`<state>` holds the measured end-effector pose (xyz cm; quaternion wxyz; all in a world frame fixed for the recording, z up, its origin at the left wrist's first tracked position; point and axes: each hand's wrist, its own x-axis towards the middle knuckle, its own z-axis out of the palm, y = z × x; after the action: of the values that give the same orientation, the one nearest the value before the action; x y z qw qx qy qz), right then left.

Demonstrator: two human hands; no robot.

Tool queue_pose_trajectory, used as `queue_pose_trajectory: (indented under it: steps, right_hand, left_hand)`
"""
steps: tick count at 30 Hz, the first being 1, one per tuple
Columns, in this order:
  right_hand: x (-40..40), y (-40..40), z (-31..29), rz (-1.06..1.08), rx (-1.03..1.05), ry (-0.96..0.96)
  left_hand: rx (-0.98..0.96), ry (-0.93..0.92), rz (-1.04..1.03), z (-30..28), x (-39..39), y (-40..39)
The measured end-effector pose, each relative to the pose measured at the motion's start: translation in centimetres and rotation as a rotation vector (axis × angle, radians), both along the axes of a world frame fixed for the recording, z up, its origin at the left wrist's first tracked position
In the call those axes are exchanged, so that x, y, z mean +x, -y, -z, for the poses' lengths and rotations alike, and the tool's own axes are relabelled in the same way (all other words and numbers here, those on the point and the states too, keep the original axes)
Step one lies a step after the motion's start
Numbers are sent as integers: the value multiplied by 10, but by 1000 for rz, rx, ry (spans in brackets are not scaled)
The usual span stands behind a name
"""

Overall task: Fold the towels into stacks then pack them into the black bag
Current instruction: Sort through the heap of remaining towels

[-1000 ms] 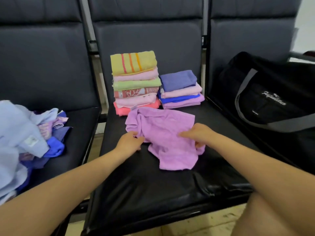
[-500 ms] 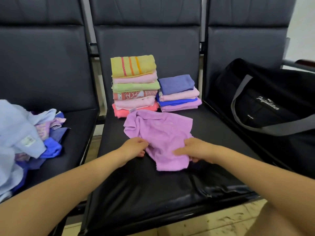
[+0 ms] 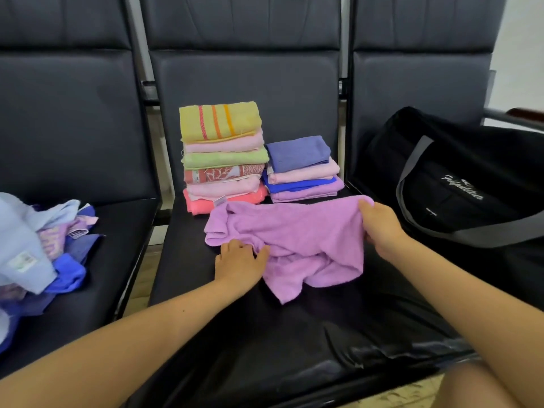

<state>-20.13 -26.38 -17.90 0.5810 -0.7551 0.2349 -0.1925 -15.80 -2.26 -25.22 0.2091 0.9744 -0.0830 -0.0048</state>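
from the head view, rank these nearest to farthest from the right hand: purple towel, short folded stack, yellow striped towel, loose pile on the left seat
From the right hand:
1. purple towel, gripped in it, middle seat.
2. short folded stack, just behind, to its left.
3. yellow striped towel, atop the tall stack, farther left.
4. loose pile, left seat.

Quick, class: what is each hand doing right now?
Left hand: grips the lilac towel at its near left edge.
Right hand: pinches the towel's right edge, lifting it.
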Motion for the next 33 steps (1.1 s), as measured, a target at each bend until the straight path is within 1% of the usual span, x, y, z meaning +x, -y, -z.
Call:
queue_pose_trajectory:
  steps: [2, 3, 4, 6, 8, 9, 10, 11, 13, 14, 15, 16, 17, 18, 19, 20, 22, 23, 24, 25, 27, 28, 30, 33]
  right_hand:
    - [1, 1, 0, 0, 280, 48]
    - [0, 1, -1, 6, 356, 65]
    - [1, 2, -1, 21, 400, 70]
    - [4, 2, 5, 52, 453, 56]
    - [5, -1, 15, -2, 488, 23]
    - [5, -2, 21, -66, 480, 5]
    - [3, -2, 27, -164, 408, -46]
    - [-1, -1, 32, -274, 279, -130]
    - [-12, -3, 34, -496, -38, -296]
    - [-15, -5, 34, -555, -193, -344]
    - [-16, -7, 32, -572, -345, -351]
    - [-14, -7, 32, -550, -465, -321]
    - [-13, -9, 28, -521, -512, -255]
    - [-11, -11, 23, -487, -456, -187]
    - [-9, -13, 16, -455, -318, -110]
    - [-5, -13, 8, -425, -135, -32]
    - [0, -13, -12, -407, 244, 84]
    - [2, -14, -22, -428, 404, 115]
    - [7, -15, -29, -455, 534, 124]
    - [10, -17, -33, -482, 636, 119]
    - [23, -23, -29, -498, 712, 66]
    - [27, -26, -22, -471, 651, 13]
    - [33, -29, -5, -318, 373, -53]
    - [26, -25, 15, -181, 36, -119]
  left_hand:
    - [-141, -12, -12, 3, 8, 3]
    - [-249, -33, -13, 3, 10, 4]
    - [-341, -67, -26, 4, 12, 6]
    - [-422, -128, -42, 3, 13, 11]
    - [-497, -196, -71, 1, 16, 18]
    - [-587, -224, -88, 0, 18, 23]
    - [-705, -250, -116, -3, 22, 27]
    - [-822, -267, -158, -8, 24, 30]
    - [-980, -262, -258, -21, 30, 28]
    - [-1016, -245, -284, -27, 33, 25]
    - [-1025, -205, -284, -33, 34, 21]
    - [-998, -142, -267, -43, 34, 17]
    - [-962, -67, -245, -54, 34, 13]
    - [-946, -10, -229, -64, 34, 8]
    - [-979, 16, -224, -75, 32, 3]
    - [-1053, -1, -245, -85, 32, -4]
    - [-1344, -95, -326, -106, 35, -20]
    - [-1490, -175, -355, -115, 36, -28]
    - [-1587, -226, -369, -122, 38, -38]
    - [-1615, -229, -372, -124, 42, -43]
    - [-1588, -214, -391, -122, 42, -53]
    - [-1547, -228, -400, -116, 42, -56]
    - [-1416, -297, -379, -102, 36, -58]
    - [-1116, -323, -298, -78, 29, -61]
